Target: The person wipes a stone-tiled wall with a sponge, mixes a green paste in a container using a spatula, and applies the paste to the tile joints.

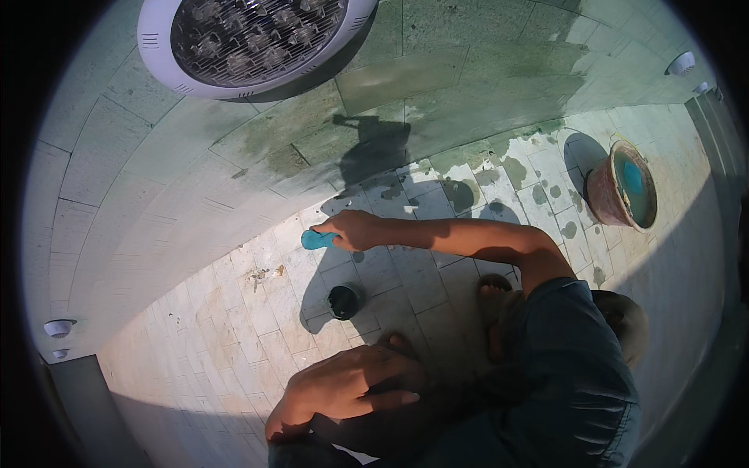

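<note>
My right hand [355, 231] is closed around a turquoise cloth or pad [318, 239], whose exact kind I cannot make out. The arm reaches leftward over the tiled floor [406, 292], close to the foot of the tiled wall [257, 187]. Below that hand stands a small dark cup-like container [344, 301]; its inside looks black. My left hand [351, 386] lies over my bent knee with its fingers stretched out and apart, holding nothing.
At the right stands a worn reddish bucket [607, 195] with liquid and a turquoise piece [632, 178] inside. A large round light [257, 43] juts from the wall above. Wet patches [460, 195] mark the floor, and small debris [265, 274] lies left of the container.
</note>
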Motion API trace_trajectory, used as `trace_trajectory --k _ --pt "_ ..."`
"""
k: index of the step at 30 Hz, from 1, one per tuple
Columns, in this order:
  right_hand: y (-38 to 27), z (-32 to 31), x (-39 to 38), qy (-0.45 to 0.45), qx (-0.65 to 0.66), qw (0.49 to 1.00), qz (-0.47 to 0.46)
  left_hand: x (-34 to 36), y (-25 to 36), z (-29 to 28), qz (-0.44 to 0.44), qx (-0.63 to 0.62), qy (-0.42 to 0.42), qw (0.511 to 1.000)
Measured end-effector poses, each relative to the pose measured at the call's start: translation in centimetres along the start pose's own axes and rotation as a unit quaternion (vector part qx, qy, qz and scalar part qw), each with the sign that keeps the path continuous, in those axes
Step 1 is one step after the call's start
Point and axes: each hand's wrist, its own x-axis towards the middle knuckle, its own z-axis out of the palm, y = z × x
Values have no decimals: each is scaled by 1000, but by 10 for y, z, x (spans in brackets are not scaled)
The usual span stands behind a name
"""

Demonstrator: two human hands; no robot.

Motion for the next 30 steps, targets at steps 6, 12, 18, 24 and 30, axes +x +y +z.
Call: trace_trajectory --k 6,12,18,24,30 --pt "33 -119 -168 -130 -180 969 108 12 15 -10 -44 44 -23 998" --pt "90 -290 -404 434 -168 834 298 11 4 3 -63 11 6 998" --pt "118 -275 -603 581 -66 657 476 45 36 -7 -156 18 -61 986" --pt "148 -259 -635 655 -222 548 470 50 45 2 -226 -26 -15 974" --pt "76 -307 -558 640 -311 611 347 41 46 2 -185 57 43 980"
